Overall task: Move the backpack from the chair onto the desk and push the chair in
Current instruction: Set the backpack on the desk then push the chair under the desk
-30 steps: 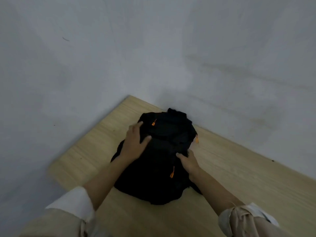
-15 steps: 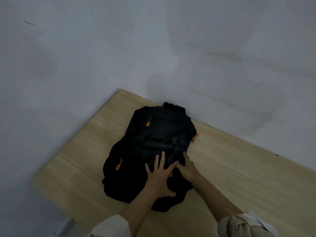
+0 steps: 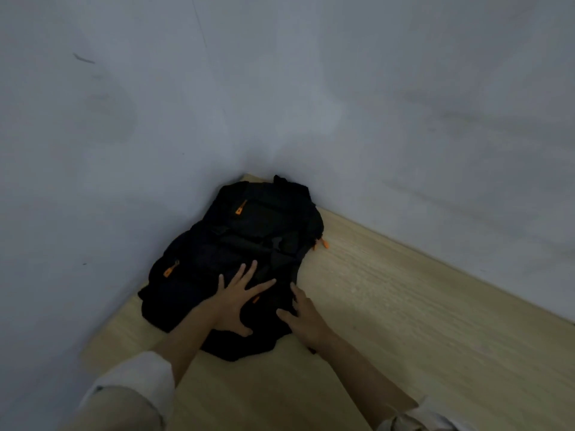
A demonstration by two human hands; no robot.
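A black backpack (image 3: 249,237) with orange zipper pulls lies flat on the light wooden desk (image 3: 389,306), pushed into the corner where two walls meet. My left hand (image 3: 236,300) rests flat on the near part of the bag, fingers spread. My right hand (image 3: 306,315) presses on the bag's near right edge, fingers apart. Neither hand grips anything. The chair is out of view.
Grey-white walls (image 3: 404,119) close the desk in at the back and on the left. The desk's left edge (image 3: 102,334) runs along the left wall. Bare wood stretches to the right of the bag.
The backpack has slid farther back into the corner under both hands. My left hand moved from the bag's top to its near part one second ago and has stayed there.
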